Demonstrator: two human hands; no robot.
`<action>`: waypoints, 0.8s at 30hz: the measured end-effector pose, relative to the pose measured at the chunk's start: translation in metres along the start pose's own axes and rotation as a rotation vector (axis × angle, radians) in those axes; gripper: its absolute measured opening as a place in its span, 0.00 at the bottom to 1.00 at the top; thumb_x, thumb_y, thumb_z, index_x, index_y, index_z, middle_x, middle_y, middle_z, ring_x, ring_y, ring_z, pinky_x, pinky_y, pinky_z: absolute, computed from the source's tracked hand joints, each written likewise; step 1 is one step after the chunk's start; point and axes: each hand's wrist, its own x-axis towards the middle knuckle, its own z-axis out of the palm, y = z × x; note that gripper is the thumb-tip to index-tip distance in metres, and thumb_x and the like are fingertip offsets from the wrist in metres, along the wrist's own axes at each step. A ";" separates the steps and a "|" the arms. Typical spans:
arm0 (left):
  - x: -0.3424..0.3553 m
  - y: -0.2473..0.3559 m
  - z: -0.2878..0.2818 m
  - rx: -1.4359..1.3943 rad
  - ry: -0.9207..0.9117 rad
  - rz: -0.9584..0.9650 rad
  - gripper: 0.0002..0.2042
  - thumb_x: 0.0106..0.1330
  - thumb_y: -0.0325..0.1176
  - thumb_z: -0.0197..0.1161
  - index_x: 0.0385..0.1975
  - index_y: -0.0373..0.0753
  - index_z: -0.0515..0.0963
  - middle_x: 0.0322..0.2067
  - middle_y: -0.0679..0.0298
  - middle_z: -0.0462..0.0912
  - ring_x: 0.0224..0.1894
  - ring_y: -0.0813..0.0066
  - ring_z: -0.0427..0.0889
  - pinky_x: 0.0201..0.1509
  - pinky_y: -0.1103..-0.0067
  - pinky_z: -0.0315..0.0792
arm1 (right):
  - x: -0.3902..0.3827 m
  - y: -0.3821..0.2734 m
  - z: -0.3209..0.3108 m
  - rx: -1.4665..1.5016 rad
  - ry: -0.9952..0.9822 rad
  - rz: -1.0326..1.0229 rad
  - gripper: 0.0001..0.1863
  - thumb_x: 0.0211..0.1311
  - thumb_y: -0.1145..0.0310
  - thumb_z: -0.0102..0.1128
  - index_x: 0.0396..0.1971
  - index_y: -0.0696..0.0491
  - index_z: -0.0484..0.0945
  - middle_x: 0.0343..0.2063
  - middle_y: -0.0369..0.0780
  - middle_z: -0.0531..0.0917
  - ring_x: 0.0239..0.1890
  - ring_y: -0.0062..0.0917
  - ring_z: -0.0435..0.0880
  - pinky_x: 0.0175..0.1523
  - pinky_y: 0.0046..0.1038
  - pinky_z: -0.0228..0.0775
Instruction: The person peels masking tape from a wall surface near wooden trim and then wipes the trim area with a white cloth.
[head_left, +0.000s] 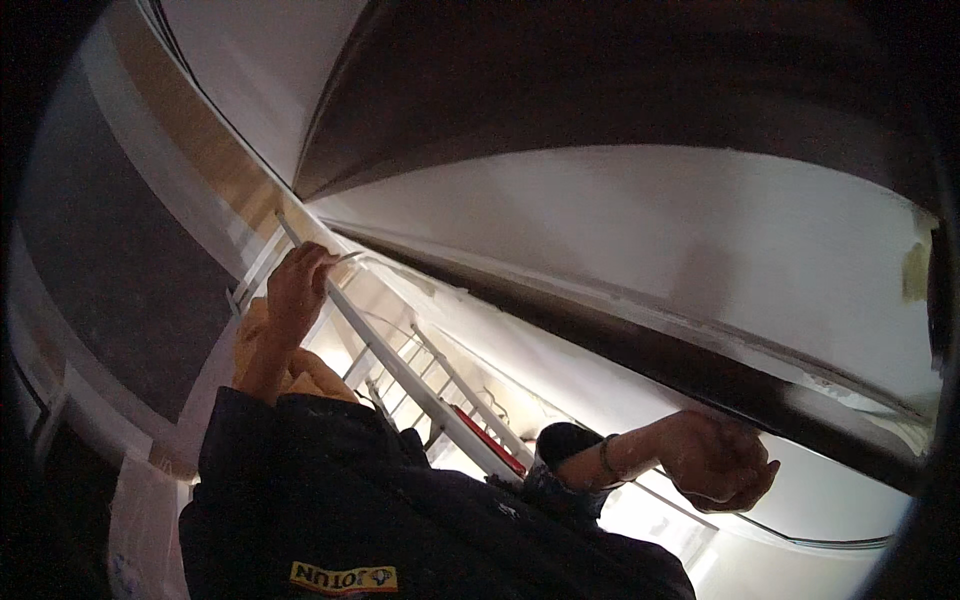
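Observation:
At the left of centre, my left hand [305, 280] is closed at the upper end of a pale metal ladder [385, 365], apparently around its rail, with a thin pale strip beside the fingertips. My right hand [725, 460], at the lower right, has curled fingers just beside a long dark band [560, 330] along a white panel [620, 230]; whatever it may hold is hidden. My dark sleeves and clothing fill the lower middle, partly covering the ladder.
A dark curved surface [620, 70] spans the top. A curved wall [130, 270] with grey, white and tan bands runs down the left. A red object [487, 437] lies along the ladder. Cables [800, 535] run at the lower right.

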 end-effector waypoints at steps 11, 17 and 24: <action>0.066 0.187 -0.055 -0.552 0.097 0.286 0.08 0.60 0.18 0.67 0.35 0.36 0.77 0.35 0.58 0.82 0.39 0.67 0.83 0.46 0.73 0.75 | -0.015 0.016 -0.036 -0.349 -0.012 -0.103 0.17 0.74 0.59 0.43 0.40 0.57 0.75 0.35 0.41 0.81 0.36 0.25 0.82 0.38 0.26 0.81; 0.049 0.258 -0.070 -0.608 0.063 0.462 0.08 0.61 0.24 0.70 0.38 0.38 0.78 0.37 0.58 0.85 0.39 0.69 0.85 0.45 0.74 0.77 | -0.022 -0.009 -0.005 0.033 -0.180 0.018 0.13 0.72 0.65 0.47 0.33 0.59 0.76 0.19 0.41 0.78 0.21 0.28 0.77 0.30 0.33 0.76; 0.030 0.359 -0.098 -0.809 -0.021 0.655 0.10 0.56 0.22 0.75 0.33 0.37 0.80 0.33 0.57 0.87 0.36 0.68 0.87 0.41 0.72 0.79 | 0.007 -0.056 -0.005 0.567 -0.473 0.575 0.32 0.72 0.49 0.50 0.44 0.70 0.79 0.28 0.49 0.84 0.30 0.34 0.85 0.36 0.30 0.76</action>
